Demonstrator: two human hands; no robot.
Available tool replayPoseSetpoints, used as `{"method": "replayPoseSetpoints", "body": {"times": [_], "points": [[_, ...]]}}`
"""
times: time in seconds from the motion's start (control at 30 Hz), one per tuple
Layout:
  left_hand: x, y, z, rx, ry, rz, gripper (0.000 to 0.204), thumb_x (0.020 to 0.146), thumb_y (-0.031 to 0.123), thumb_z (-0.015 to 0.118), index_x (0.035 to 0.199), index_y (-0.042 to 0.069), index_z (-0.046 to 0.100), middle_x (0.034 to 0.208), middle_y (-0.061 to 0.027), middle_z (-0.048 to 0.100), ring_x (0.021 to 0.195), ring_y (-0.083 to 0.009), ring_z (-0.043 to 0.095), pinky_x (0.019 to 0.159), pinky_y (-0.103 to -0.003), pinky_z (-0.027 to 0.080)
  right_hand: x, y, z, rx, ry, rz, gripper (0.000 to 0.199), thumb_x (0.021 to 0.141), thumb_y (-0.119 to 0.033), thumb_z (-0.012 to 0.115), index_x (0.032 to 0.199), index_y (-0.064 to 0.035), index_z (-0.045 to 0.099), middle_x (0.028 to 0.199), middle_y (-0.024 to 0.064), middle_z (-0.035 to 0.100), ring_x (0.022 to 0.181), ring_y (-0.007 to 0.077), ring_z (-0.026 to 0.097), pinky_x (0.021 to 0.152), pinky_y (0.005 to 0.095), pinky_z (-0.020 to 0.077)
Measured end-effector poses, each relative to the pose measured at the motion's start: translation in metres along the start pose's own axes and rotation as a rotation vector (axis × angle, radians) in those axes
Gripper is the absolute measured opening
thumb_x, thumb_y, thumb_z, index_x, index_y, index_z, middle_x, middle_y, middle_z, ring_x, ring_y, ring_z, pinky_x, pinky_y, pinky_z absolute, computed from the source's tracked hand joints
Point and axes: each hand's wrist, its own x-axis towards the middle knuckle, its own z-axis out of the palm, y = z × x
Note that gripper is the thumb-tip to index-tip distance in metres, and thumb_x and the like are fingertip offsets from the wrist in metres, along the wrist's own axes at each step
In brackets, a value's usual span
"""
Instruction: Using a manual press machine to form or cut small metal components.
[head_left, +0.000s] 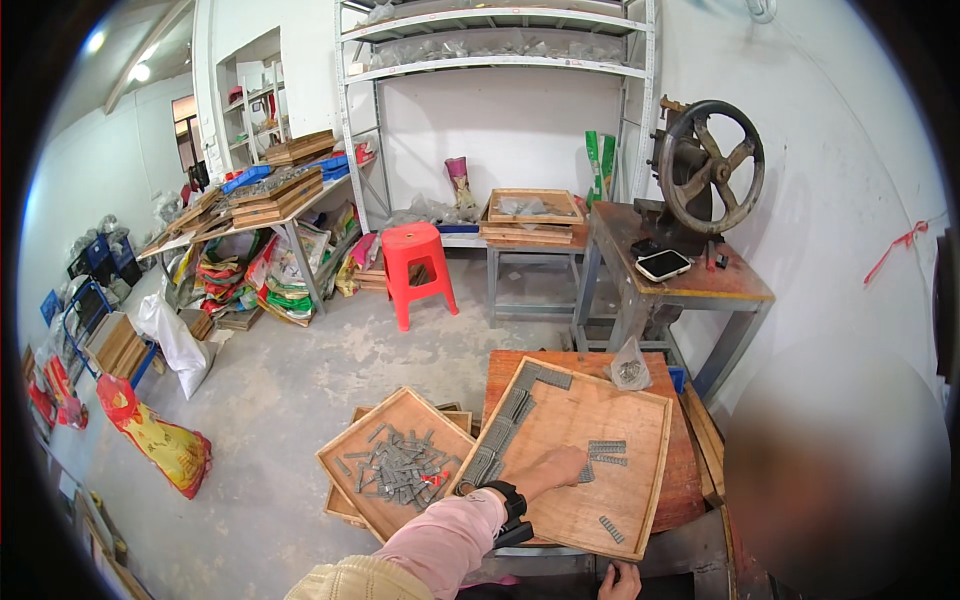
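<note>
Low in the centre of the frame, the left hand (pixel 560 466) lies flat on a wooden tray (pixel 640 420), fingers spread narrow and pressed down on a small grey metal strip (pixel 586 473); it grips nothing, it only touches the strip against the board. That strip is a short, ribbed, comb-like bar of dull grey metal, and its long axis runs roughly up and down the frame, tilted slightly to the right. Just above it, two more grey strips (pixel 607 447) lie side by side with their long axes running left to right, and another single strip (pixel 611 529) sits apart near the tray's lower right, pointing diagonally toward the lower right corner. Along the tray's left edge, a packed row of grey strips (pixel 505 425) climbs from lower left to upper right, turning at the top corner. The tray itself rests tilted on a reddish wooden surface (pixel 683 470). To its left, a second wooden tray (pixel 345 463) holds a loose, jumbled heap of grey metal pieces (pixel 400 467) pointing every way. The right hand (pixel 620 581) shows only at the bottom edge of the frame, fingertips curled over a dark edge; whether it holds anything, I cannot tell. A black wristband (pixel 509 497) wraps the left wrist, above a pink sleeve (pixel 450 535). A clear bag of small parts (pixel 629 367) sits at the tray's upper edge.
</note>
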Motion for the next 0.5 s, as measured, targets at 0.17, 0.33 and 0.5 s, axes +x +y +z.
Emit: {"method": "replayPoseSetpoints", "body": {"times": [0.17, 0.33, 0.5], "points": [[-0.002, 0.003, -0.005, -0.023, -0.019, -0.016, 0.043, 0.067, 0.014, 0.076, 0.105, 0.0, 0.06, 0.106, -0.0185, 0.062, 0.101, -0.0326, 0.06, 0.083, -0.04, 0.051, -0.001, -0.003, -0.004, 0.005, 0.001, -0.002, 0.02, 0.088, -0.01, 0.055, 0.102, 0.0012, 0.064, 0.101, 0.0232, 0.063, 0.096, 0.0401, 0.058, 0.085, 0.0426, 0.0467], [-0.007, 0.003, -0.004, -0.031, -0.011, -0.019, 0.044, 0.066, 0.012, 0.074, 0.107, 0.0, 0.06, 0.106, -0.0195, 0.061, 0.1, -0.0331, 0.061, 0.083, -0.04, 0.051, -0.002, 0.0, -0.003, 0.014, -0.023, -0.001, 0.02, 0.089, -0.009, 0.053, 0.102, 0.0009, 0.064, 0.102, 0.0232, 0.062, 0.098, 0.0404, 0.058, 0.086, 0.0424, 0.0463], [-0.007, -0.011, 0.013, 0.029, 0.235, 0.151, 0.029, 0.062, 0.016, 0.073, 0.085, 0.0, 0.065, 0.094, -0.0205, 0.066, 0.088, -0.0339, 0.064, 0.075, -0.041, 0.052, -0.002, 0.004, 0.003, 0.014, -0.048, -0.01, 0.026, 0.092, -0.018, 0.054, 0.107, 0.0005, 0.064, 0.106, 0.0225, 0.062, 0.098, 0.0389, 0.058, 0.086, 0.0432, 0.0453]]}}
